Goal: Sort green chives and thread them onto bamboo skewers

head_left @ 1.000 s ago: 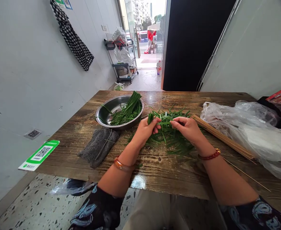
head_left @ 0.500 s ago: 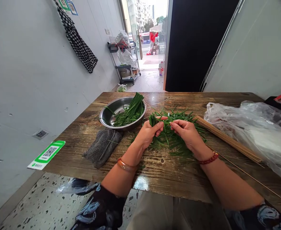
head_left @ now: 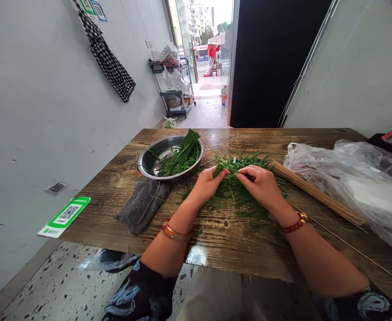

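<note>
My left hand (head_left: 209,182) is closed around a small bunch of garlic chives (head_left: 218,170), held over the table's middle. Beside it, my right hand (head_left: 258,182) pinches at green leaves with thumb and forefinger, close to the left fingertips. Beneath and behind both hands spreads a loose pile of garlic chives (head_left: 249,203). More chives lie in a steel basin (head_left: 142,171) to the left, some of them in a bunch leaning on its rim. Exactly which leaf the right fingers grip is partly hidden.
On the wooden table (head_left: 212,240), a grey mesh cloth (head_left: 142,207) lies in front of the basin. To the right are a bundle of thin wooden skewers (head_left: 316,192), one loose skewer (head_left: 349,247) and clear plastic bags (head_left: 359,178). A QR-code card (head_left: 65,216) sits at the left edge.
My hands have turned slightly, and the bunch in the left hand now lies lower and more covered by the fingers. The right hand has shifted a little left, knuckles raised.
</note>
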The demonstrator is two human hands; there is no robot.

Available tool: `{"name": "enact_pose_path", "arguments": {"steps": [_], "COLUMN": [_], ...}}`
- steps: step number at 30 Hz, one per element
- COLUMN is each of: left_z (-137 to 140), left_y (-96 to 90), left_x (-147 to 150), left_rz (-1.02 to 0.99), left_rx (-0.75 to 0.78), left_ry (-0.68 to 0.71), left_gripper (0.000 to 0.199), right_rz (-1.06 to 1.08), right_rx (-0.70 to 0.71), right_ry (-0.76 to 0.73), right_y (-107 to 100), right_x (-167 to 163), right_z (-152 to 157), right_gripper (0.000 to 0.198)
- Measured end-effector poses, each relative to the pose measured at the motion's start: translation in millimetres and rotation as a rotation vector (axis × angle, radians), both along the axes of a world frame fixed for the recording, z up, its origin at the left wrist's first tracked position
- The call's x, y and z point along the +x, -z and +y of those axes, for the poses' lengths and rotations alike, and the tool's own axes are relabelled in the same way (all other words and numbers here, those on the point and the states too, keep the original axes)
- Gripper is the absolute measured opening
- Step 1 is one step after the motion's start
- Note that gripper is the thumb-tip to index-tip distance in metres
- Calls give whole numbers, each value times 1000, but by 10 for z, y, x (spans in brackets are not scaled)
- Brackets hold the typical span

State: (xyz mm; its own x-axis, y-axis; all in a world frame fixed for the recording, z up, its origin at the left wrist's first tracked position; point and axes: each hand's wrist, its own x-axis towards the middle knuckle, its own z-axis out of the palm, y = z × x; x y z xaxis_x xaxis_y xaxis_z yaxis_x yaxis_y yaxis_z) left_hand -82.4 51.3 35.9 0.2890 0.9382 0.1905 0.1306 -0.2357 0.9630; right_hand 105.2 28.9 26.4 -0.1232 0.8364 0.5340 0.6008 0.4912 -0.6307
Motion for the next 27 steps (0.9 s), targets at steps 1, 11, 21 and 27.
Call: {"name": "enact_pose_path", "arguments": {"steps": [1, 11, 21, 27], "left_z": [-17, -54, -22, -61], "left_y": [8, -18, -4, -3], "left_x": [20, 26, 28, 52], "left_rz": [53, -197, 3, 149], "left_rx": [-9, -184, 113, 16], "left_ry": [75, 53, -69, 137], "left_gripper": [27, 28, 23, 33], "right_rz": [6, 367, -164, 253], "right_rx": [16, -113, -66, -186], "right_ry": [5, 103, -115, -5], "right_y": [-2, 77, 29, -30], "right_x": [-18, 97, -20, -38], "right_z": [-9, 121, -34, 0], "right_gripper": [17, 31, 19, 29]}}
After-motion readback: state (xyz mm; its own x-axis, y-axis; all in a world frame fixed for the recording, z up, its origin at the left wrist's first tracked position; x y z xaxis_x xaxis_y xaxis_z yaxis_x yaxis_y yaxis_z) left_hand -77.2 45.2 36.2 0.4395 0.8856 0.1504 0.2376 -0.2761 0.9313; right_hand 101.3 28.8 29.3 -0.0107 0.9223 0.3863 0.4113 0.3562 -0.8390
